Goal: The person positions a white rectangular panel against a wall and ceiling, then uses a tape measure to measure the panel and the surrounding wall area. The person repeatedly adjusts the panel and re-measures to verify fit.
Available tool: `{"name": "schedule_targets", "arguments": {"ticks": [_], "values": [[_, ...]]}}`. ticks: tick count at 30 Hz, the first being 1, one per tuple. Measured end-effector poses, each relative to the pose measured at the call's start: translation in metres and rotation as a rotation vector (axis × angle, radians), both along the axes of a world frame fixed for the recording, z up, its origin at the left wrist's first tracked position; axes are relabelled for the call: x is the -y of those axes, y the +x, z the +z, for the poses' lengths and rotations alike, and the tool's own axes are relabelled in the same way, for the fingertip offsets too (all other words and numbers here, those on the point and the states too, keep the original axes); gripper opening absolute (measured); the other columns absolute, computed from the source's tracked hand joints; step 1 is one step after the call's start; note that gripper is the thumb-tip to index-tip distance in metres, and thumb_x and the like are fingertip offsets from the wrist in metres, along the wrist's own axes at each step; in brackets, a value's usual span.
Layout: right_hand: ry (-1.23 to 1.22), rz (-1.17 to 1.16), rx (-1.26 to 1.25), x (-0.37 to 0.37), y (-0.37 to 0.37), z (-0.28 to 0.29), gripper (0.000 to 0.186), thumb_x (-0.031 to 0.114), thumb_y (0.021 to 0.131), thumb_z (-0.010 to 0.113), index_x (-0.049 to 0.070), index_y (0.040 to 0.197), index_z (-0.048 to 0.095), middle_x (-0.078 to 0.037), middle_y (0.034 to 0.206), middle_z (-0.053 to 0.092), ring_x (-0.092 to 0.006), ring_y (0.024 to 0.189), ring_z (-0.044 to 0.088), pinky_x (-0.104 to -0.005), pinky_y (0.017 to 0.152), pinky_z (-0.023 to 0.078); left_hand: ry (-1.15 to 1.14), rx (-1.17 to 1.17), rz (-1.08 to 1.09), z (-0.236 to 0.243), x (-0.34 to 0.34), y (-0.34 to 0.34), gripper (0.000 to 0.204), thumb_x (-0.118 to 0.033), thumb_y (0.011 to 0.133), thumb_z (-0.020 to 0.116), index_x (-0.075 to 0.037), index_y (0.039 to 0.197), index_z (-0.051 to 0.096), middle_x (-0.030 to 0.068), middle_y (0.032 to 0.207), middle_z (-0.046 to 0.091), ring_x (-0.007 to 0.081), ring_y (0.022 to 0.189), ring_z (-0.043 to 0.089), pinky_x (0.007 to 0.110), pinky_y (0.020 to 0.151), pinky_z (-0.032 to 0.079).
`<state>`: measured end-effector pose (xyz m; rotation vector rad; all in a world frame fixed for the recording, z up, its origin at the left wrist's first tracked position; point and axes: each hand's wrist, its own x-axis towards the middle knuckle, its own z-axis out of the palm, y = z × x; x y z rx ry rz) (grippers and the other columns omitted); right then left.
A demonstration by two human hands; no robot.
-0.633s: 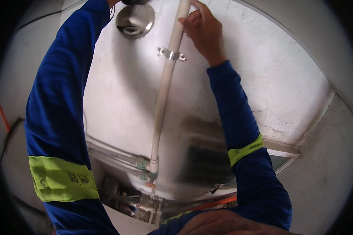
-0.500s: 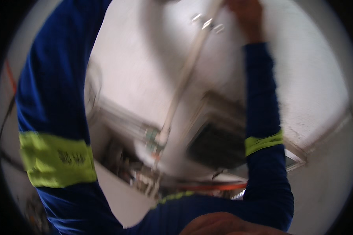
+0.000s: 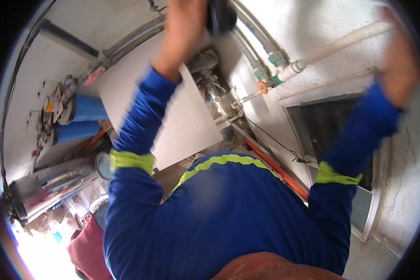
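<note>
Gripping one black object (image 3: 221,17) is the left hand (image 3: 184,32) (right hand's (image 3: 401,65) grip unclear).

no legible text, no readable labels, no numbers or signs made out

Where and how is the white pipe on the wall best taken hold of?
Probably by the bare middle of the white pipe, coming from the room side, away from the wall: it looks straight and round there, clear of the green fittings. The blurred right hand is near its far visible end.
</note>
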<state>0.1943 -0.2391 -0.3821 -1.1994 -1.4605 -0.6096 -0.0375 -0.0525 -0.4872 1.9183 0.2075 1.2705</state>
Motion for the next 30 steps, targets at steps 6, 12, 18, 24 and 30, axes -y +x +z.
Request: {"name": "schedule_targets", "arguments": {"ticks": [6, 12, 18, 24, 30], "values": [[-1.155, 0.544, -0.674, -0.008, -0.162, -0.277, 0.073, 0.053, 0.098, 0.060, 0.005, 0.150, 0.043, -0.018, 0.146, 0.049, -0.0307, 0.133, 0.049, -0.0438, 0.104, 0.048, -1.326, 0.203, -0.014, -0.237, 0.111, -0.049, 0.026, -0.030, 0.107, 0.050, -0.005, 0.100, 0.058, 0.0059, 0.087, 0.061, 0.0156, 0.079, 0.061, 0.031, 0.072, 0.053], [-1.174, 0.385, -1.543, -0.033, -0.207, -0.373, 0.068, 0.045, 0.100, 0.059, 0.015, 0.156, 0.037, -0.008, 0.144, 0.052, -0.0156, 0.122, 0.054, -0.0383, 0.083, 0.054, -1.437, 0.151, 0.233, -0.333, 0.092, -0.054, 0.024, -0.027, 0.104, 0.052, -0.006, 0.097, 0.062, 0.0050, 0.084, 0.062, 0.0154, 0.077, 0.059, 0.033, 0.064, 0.051], [-1.383, 0.333, -1.273, -0.053, -0.193, -0.427, 0.065, 0.045, 0.097, 0.062, 0.016, 0.152, 0.042, -0.006, 0.103, 0.064, -0.0140, 0.090, 0.064, -0.0308, 0.062, 0.058, -0.992, -0.205, 0.589, -0.361, -0.007, -0.036, 0.032, -0.026, 0.098, 0.053, -0.005, 0.079, 0.068, 0.0021, 0.074, 0.062, 0.0118, 0.071, 0.053, 0.031, 0.065, 0.043], [-1.339, 0.243, -1.290, -0.041, -0.204, -0.446, 0.055, 0.043, 0.097, 0.063, 0.008, 0.138, 0.052, -0.001, 0.089, 0.062, -0.0091, 0.075, 0.061, -0.0254, 0.051, 0.053, -0.737, -0.588, 0.634, -0.361, -0.083, -0.045, 0.035, -0.037, 0.096, 0.061, -0.005, 0.092, 0.072, 0.0151, 0.089, 0.070, 0.0334, 0.084, 0.066, 0.041, 0.075, 0.050], [-1.359, 0.165, -1.289, -0.102, -0.195, -0.456, 0.059, 0.044, 0.096, 0.066, 0.005, 0.138, 0.053, -0.001, 0.086, 0.062, -0.0084, 0.072, 0.062, -0.0253, 0.047, 0.052, -0.256, -0.817, 0.902, -0.369, -0.049, -0.102, 0.048, -0.046, 0.093, 0.067, -0.014, 0.128, 0.062, 0.0159, 0.143, 0.049, 0.0342, 0.135, 0.042, 0.054, 0.106, 0.033]]}}
